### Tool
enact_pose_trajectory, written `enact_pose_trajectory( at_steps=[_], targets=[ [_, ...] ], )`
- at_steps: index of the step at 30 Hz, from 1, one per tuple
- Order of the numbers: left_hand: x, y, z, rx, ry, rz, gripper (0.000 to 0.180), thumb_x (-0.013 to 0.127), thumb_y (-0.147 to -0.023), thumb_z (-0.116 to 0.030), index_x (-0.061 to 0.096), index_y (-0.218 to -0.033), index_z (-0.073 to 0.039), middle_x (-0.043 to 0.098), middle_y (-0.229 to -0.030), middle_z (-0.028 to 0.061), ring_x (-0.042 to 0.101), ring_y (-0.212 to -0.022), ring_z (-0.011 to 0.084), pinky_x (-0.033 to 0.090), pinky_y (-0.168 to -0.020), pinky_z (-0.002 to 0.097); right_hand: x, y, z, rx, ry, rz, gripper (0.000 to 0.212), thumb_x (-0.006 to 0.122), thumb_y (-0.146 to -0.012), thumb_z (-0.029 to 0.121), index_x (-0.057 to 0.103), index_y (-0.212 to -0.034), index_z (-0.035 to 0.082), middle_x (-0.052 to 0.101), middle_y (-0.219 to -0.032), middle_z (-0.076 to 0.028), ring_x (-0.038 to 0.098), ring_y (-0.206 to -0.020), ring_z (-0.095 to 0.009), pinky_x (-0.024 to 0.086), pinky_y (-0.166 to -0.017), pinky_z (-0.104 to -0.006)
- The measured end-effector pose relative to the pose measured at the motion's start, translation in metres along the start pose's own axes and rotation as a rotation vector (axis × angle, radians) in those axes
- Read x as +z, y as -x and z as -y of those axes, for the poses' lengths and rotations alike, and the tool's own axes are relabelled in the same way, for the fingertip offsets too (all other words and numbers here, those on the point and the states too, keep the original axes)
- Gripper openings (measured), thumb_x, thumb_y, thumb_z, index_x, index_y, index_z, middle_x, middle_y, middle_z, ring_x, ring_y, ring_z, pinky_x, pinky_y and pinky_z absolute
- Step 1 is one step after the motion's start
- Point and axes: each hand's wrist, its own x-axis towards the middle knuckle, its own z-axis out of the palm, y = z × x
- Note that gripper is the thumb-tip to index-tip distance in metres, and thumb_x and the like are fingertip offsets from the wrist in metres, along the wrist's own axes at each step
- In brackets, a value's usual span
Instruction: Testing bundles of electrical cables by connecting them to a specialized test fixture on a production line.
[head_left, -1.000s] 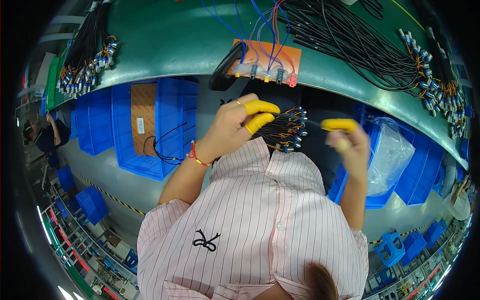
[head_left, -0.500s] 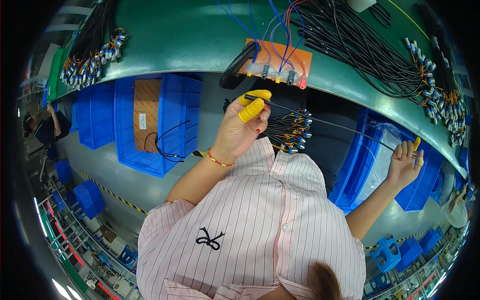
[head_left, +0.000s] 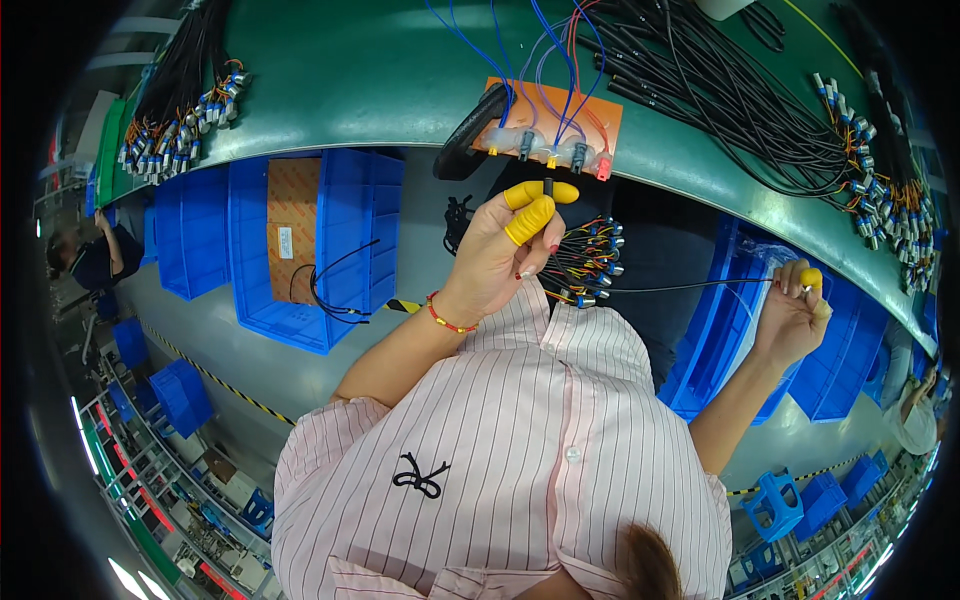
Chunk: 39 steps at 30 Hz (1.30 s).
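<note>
My left hand [head_left: 505, 240], with yellow finger cots on thumb and forefinger, pinches the black end of a thin black cable [head_left: 690, 287]. That end points up, just below a yellow connector [head_left: 552, 162] on the orange board [head_left: 600, 120], with a small gap between. Out to the right, my right hand [head_left: 785, 318] is closed on the cable's other end, mostly hidden by its fingers. Between my hands the cable runs slack past a bundle of cables with metal connectors [head_left: 600, 265] on my lap. Other connectors, dark and red, line the board's front edge.
The green bench [head_left: 330, 80] carries a heap of black cables [head_left: 720, 110] at right and another bundle [head_left: 190, 115] at left. A black clamp-like piece [head_left: 470, 135] sits at the board's left. Blue bins [head_left: 345, 250] stand below; a person [head_left: 105, 250] is far left.
My left hand has moved right and turned the cable end upward beneath the board. My right hand has shifted slightly left, and the cable has gone from taut to slack.
</note>
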Motion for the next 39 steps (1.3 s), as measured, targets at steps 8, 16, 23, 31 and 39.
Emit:
enact_pose_trajectory(
  at_steps=[8, 16, 23, 31, 39],
  targets=[
    [0.000, -0.008, -0.006, 0.021, -0.114, -0.069, 0.024, 0.050, -0.101, -0.020, 0.061, -0.113, -0.002, 0.057, -0.075, 0.0053, 0.033, -0.046, 0.0015, 0.025, -0.044, 0.0161, 0.034, 0.000, -0.021, 0.012, 0.134, -0.157, 0.022, 0.049, -0.081, 0.023, 0.045, -0.077, 0.002, 0.038, -0.073, -0.006, 0.034, -0.071, -0.016, 0.029, -0.071, -0.0303],
    [0.000, -0.005, -0.010, -0.024, -0.052, -0.033, 0.027, 0.045, -0.103, -0.022, 0.059, -0.113, 0.000, 0.053, -0.074, 0.0029, 0.031, -0.048, 0.0008, 0.025, -0.045, 0.0150, 0.006, -0.003, -0.023, -0.036, 0.160, 0.065, 0.033, 0.048, -0.084, 0.027, 0.055, -0.088, -0.005, 0.041, -0.077, -0.006, 0.037, -0.073, -0.015, 0.030, -0.072, -0.0295],
    [0.006, -0.004, -0.018, -0.157, 0.191, -0.071, 0.024, 0.042, -0.103, -0.017, 0.054, -0.113, 0.000, 0.046, -0.073, -0.0014, 0.030, -0.049, -0.0002, 0.027, -0.045, 0.0144, 0.018, -0.001, -0.025, -0.013, 0.225, 0.011, 0.032, 0.047, -0.086, 0.028, 0.054, -0.085, -0.003, 0.040, -0.076, -0.005, 0.035, -0.071, -0.015, 0.029, -0.071, -0.0298],
    [0.016, -0.003, -0.024, -0.184, 0.326, -0.124, 0.022, 0.040, -0.102, -0.014, 0.053, -0.110, 0.002, 0.043, -0.071, -0.0022, 0.030, -0.049, 0.0006, 0.029, -0.045, 0.0144, 0.014, -0.002, -0.024, 0.017, 0.191, 0.040, 0.033, 0.047, -0.086, 0.028, 0.056, -0.089, -0.004, 0.041, -0.076, -0.005, 0.035, -0.071, -0.015, 0.029, -0.071, -0.0298],
    [0.010, -0.011, -0.026, -0.169, 0.199, -0.084, 0.025, 0.041, -0.102, -0.018, 0.054, -0.109, 0.002, 0.045, -0.070, -0.0001, 0.031, -0.047, 0.0003, 0.028, -0.043, 0.0140, 0.021, -0.001, -0.028, 0.033, 0.156, -0.022, 0.028, 0.047, -0.085, 0.024, 0.055, -0.085, -0.003, 0.043, -0.075, -0.006, 0.036, -0.070, -0.015, 0.029, -0.071, -0.0297]
  ],
)
